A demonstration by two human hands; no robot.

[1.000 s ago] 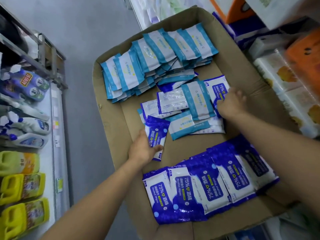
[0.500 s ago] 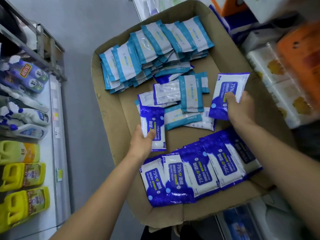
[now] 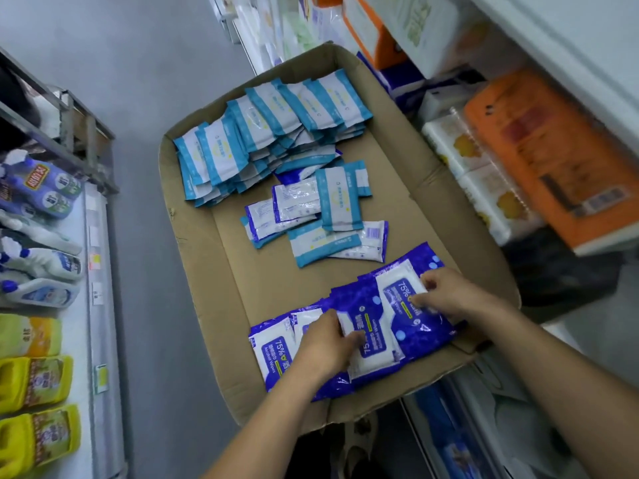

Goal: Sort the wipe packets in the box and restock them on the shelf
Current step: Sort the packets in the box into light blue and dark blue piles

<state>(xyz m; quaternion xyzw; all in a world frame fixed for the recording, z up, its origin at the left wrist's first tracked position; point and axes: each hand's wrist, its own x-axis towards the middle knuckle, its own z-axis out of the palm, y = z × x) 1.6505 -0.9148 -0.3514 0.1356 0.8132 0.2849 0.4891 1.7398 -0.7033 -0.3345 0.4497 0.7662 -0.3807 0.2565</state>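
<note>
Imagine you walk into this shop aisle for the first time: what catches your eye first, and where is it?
First, the dark blue alcohol wipe packets fanned along the near end of the cardboard box, with the left hand and right hand both on them. Next, the neat row of light blue wipe packets at the far end. Then the unsorted mixed pile lying between the two.

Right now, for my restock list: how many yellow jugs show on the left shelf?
3 yellow jugs on the left shelf: farthest, middle, nearest. Others may lie out of frame.
</note>
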